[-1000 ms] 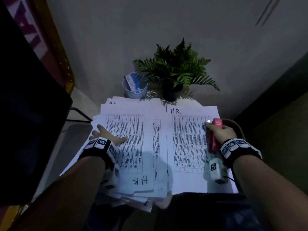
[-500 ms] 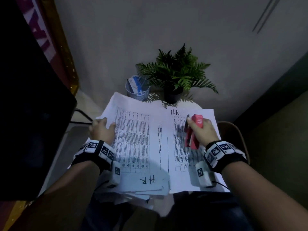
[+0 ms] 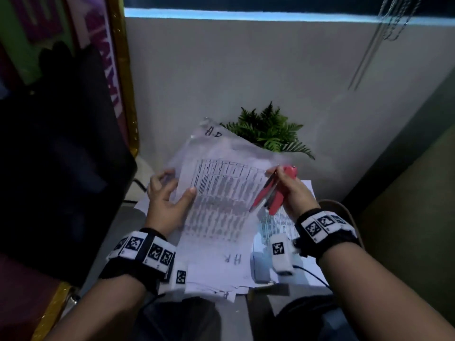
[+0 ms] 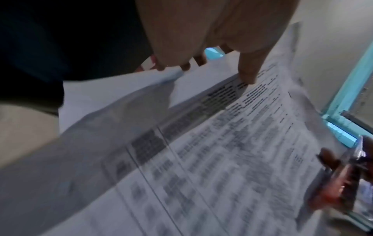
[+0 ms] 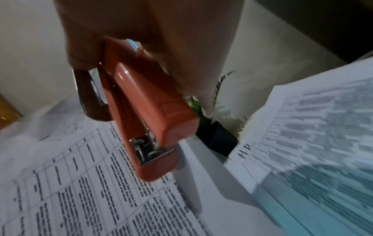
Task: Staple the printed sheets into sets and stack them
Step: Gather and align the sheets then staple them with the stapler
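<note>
A set of printed sheets (image 3: 221,188) with tables and "HR" handwritten on it is lifted and tilted above the table. My left hand (image 3: 170,193) holds its left edge, thumb on top and fingers behind; the left wrist view shows the thumb (image 4: 247,70) pressing the sheets (image 4: 222,159). My right hand (image 3: 288,185) grips a red stapler (image 3: 273,193) at the sheets' right edge. In the right wrist view the stapler (image 5: 149,115) points down over another printed sheet (image 5: 80,191) lying flat. More loose sheets (image 3: 221,274) lie piled below.
A potted fern (image 3: 268,131) stands at the back of the small table against the wall. A dark chair back (image 3: 56,168) fills the left. A stack of printed sheets (image 3: 283,232) lies under my right wrist. The table's brown rim (image 3: 344,212) shows at right.
My left hand lifted the left sheets off the pile and tilted them up. My right hand carried the stapler to their right edge. The head view has tipped upward.
</note>
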